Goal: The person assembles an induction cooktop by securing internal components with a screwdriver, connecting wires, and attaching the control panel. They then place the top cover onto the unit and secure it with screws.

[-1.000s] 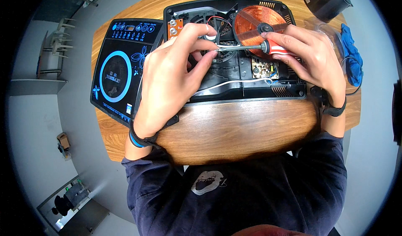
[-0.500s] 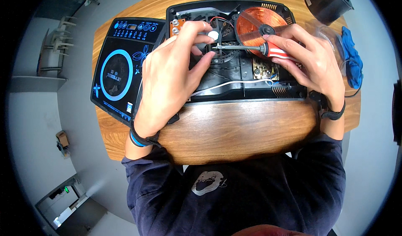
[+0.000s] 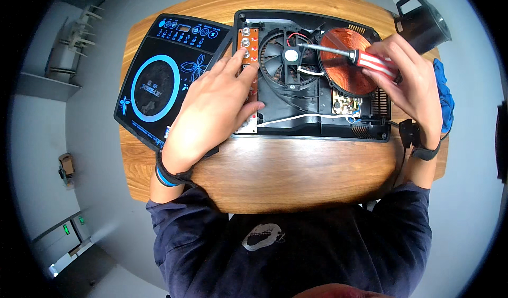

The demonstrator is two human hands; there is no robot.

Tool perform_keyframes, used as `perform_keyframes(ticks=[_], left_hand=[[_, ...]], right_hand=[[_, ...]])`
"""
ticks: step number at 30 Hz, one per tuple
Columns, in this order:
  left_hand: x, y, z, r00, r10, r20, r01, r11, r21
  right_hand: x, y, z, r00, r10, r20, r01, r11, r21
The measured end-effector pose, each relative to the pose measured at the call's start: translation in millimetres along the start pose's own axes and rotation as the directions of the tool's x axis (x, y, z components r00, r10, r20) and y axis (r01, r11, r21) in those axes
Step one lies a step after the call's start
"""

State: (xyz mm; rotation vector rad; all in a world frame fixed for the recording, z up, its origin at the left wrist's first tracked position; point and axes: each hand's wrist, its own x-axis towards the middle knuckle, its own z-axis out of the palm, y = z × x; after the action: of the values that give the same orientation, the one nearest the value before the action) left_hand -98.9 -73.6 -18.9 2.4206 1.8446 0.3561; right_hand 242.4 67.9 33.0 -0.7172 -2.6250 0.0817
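The opened black housing of an induction cooker (image 3: 304, 128) lies in front of me. My left hand (image 3: 209, 97) rests with fingers stretched over the orange circuit board (image 3: 254, 37) along its left side. In my right hand (image 3: 415, 83) is a red-and-white screwdriver (image 3: 374, 64), held at the handle above the copper coil (image 3: 338, 70). Its shaft points left, and the tip is near the upper part of the cooling fan (image 3: 272, 65); whether it touches cannot be told. A white connector lead (image 3: 311, 71) lies at the fan's right side.
The cooker's black top panel (image 3: 191, 43) with a blue ring lies at the left, partly under my left arm. A black jug (image 3: 423, 25) stands at the far right corner, a blue cloth (image 3: 447, 99) at the right edge. A white wire (image 3: 296, 118) crosses the housing.
My left hand has moved from the fan to the orange board, its fingers now flatter. The screwdriver has shifted up and right, its tip now near the fan's upper part.
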Motion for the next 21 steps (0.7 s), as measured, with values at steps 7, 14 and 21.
perform_keyframes(ticks=[7, 14, 21], left_hand=[[-1, 6, 0, 0.996, -0.015, 0.083, 0.009, 0.998, 0.064], [-5, 1, -3, 0.995, 0.038, 0.097, -0.043, 0.998, 0.052], [-3, -16, -4, 0.997, -0.009, 0.075, 0.013, 0.999, -0.046]], right_hand=[[53, 6, 1, 0.991, -0.130, 0.034, 0.134, 0.979, -0.154], [92, 2, 14, 0.979, -0.161, 0.122, 0.181, 0.967, -0.179], [104, -1, 25, 0.976, -0.156, 0.150, 0.172, 0.979, -0.106]])
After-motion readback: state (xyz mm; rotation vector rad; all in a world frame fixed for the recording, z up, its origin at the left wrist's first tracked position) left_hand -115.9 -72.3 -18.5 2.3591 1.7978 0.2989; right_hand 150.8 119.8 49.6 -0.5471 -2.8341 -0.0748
